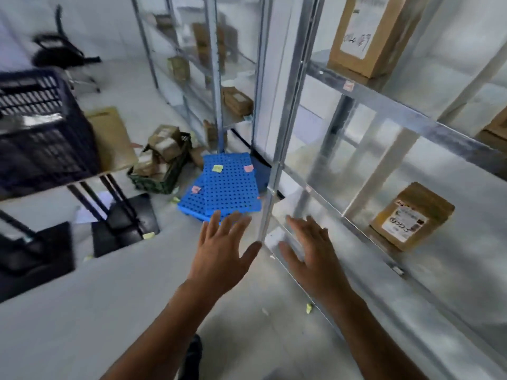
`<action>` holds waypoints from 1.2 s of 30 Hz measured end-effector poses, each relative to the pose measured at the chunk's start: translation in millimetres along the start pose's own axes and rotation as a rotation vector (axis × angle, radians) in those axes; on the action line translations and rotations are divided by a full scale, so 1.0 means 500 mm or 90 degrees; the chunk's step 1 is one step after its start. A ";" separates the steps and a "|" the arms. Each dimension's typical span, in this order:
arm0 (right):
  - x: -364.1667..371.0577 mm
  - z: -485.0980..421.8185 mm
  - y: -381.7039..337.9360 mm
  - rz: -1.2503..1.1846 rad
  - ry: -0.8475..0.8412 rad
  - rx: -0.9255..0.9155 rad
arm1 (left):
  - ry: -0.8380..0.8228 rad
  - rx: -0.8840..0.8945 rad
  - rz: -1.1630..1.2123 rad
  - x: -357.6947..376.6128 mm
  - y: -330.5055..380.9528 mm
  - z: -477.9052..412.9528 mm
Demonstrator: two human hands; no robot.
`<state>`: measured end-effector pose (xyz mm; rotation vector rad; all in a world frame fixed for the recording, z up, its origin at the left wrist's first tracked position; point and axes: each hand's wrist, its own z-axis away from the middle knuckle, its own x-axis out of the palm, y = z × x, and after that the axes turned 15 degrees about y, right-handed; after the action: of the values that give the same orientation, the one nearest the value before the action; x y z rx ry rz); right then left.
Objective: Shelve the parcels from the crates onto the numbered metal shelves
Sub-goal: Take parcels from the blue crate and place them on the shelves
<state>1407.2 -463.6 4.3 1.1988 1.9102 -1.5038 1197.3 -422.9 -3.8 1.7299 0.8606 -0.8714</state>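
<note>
1. Parcels (162, 145) are heaped in the green crate (157, 185), which stands on the floor near the foot of the far shelving.
2. We see one brown parcel (411, 218) standing on a lower board of the metal shelves (411, 119), set back from the board's front edge.
3. A taller parcel (365, 34) stands on the board above, close to its front edge.
4. Our left grip (222, 250) is spread, with its fingers apart and straight. It holds nothing and hovers over the floor just left of the corner post (277, 165).
5. Our right grip (312, 250) is likewise spread and empty, over the front edge of the lowest board, just right of the post. We cannot tell whether it touches the metal.
6. A dark crate (41, 133) stands on the surface (82, 181) at the left; we cannot see what is in it.
7. Blue perforated panels (230, 187) carrying small sticky notes lie on the floor between the green crate and the post.
8. A blurred black chair (60, 54) stands well beyond the surface.
</note>
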 end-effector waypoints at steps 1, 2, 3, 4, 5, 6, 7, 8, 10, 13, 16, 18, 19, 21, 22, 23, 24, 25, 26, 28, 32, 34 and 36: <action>0.030 -0.004 -0.026 0.000 -0.007 -0.026 | 0.015 -0.026 -0.008 -0.013 -0.036 0.006; 0.059 -0.010 -0.051 0.005 -0.021 -0.049 | 0.028 -0.050 -0.011 -0.026 -0.071 0.011; 0.089 -0.018 -0.078 0.014 -0.039 -0.072 | 0.041 -0.074 -0.008 -0.041 -0.106 0.015; 0.122 -0.029 -0.107 0.028 -0.060 -0.096 | 0.052 -0.098 -0.003 -0.057 -0.142 0.019; 0.156 -0.042 -0.138 0.043 -0.079 -0.118 | 0.060 -0.121 0.000 -0.074 -0.181 0.022; 0.190 -0.054 -0.173 0.054 -0.098 -0.135 | 0.062 -0.141 -0.003 -0.093 -0.221 0.025; 0.225 -0.068 -0.211 0.060 -0.117 -0.146 | 0.064 -0.158 -0.011 -0.112 -0.263 0.029; 0.260 -0.078 -0.253 0.062 -0.137 -0.156 | 0.067 -0.171 -0.020 -0.133 -0.307 0.033; 0.333 -0.094 -0.342 0.045 -0.173 -0.173 | 0.085 -0.201 -0.031 -0.179 -0.402 0.043; 0.436 -0.115 -0.469 0.007 -0.211 -0.200 | 0.112 -0.263 -0.049 -0.251 -0.538 0.050; 0.515 -0.137 -0.583 -0.022 -0.220 -0.231 | 0.131 -0.309 -0.066 -0.322 -0.658 0.055; 0.560 -0.157 -0.646 -0.047 -0.221 -0.240 | 0.147 -0.326 -0.067 -0.360 -0.722 0.043; 0.580 -0.169 -0.670 -0.059 -0.221 -0.243 | 0.154 -0.332 -0.065 -0.374 -0.748 0.034; 0.620 -0.195 -0.714 -0.077 -0.227 -0.251 | 0.173 -0.346 -0.057 -0.393 -0.798 0.013; 0.639 -0.209 -0.732 -0.083 -0.233 -0.254 | 0.182 -0.353 -0.053 -0.400 -0.821 0.000; 0.659 -0.225 -0.749 -0.089 -0.241 -0.255 | 0.188 -0.359 -0.051 -0.404 -0.844 -0.015; 0.679 -0.242 -0.765 -0.093 -0.247 -0.255 | 0.192 -0.363 -0.049 -0.406 -0.867 -0.030; 0.700 -0.262 -0.780 -0.094 -0.249 -0.255 | 0.195 -0.366 -0.048 -0.407 -0.890 -0.048; 0.722 -0.283 -0.793 -0.095 -0.247 -0.254 | 0.197 -0.369 -0.048 -0.405 -0.912 -0.067; 0.768 -0.332 -0.814 -0.101 -0.237 -0.245 | 0.201 -0.377 -0.051 -0.400 -0.955 -0.109; 0.861 -0.451 -0.850 -0.130 -0.220 -0.240 | 0.215 -0.384 -0.082 -0.400 -1.038 -0.214; 0.900 -0.518 -0.870 -0.145 -0.222 -0.246 | 0.212 -0.396 -0.097 -0.415 -1.075 -0.273; 0.934 -0.586 -0.893 -0.158 -0.224 -0.254 | 0.205 -0.404 -0.115 -0.436 -1.113 -0.336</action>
<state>839.0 -38.7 -6.8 0.5017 2.0316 -1.2593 641.9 -146.0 -18.4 1.2523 1.3549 -0.3628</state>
